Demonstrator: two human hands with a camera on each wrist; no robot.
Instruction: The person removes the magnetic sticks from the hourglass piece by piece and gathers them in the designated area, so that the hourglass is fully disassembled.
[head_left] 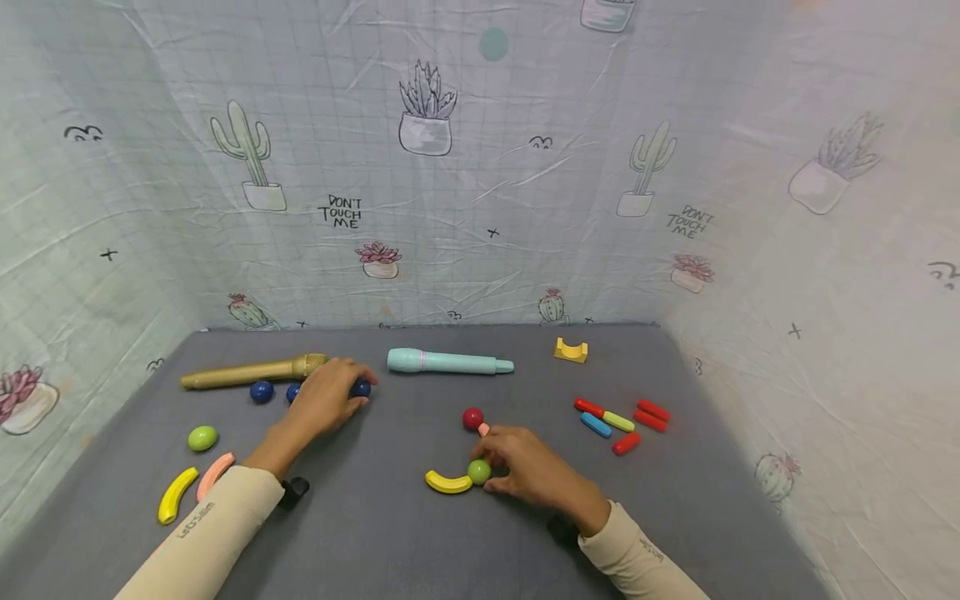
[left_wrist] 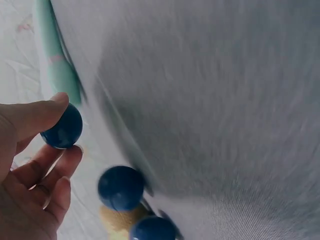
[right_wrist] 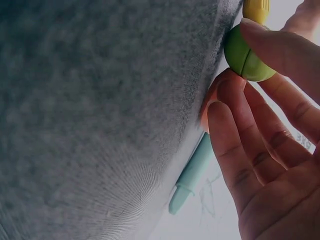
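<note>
My left hand [head_left: 324,397] pinches a dark blue ball [left_wrist: 64,129] between thumb and fingertips, beside the head of a gold microphone [head_left: 247,374]. Two more blue balls [left_wrist: 120,188] sit close by in the left wrist view. Low over the middle of the grey surface, my right hand [head_left: 536,468] holds a green ball [head_left: 479,472] with thumb and fingers. A yellow curved piece [head_left: 447,482] meets that ball's left side. Behind the fingers is a pink curved piece [head_left: 483,429], partly hidden, running toward a red ball [head_left: 472,417].
A mint microphone [head_left: 450,363] lies along the back, with a yellow notched block [head_left: 572,351] to its right. Several small coloured sticks [head_left: 618,422] lie at right. Another green ball [head_left: 202,438], yellow curved piece [head_left: 177,495] and pink curved piece [head_left: 214,477] are at left.
</note>
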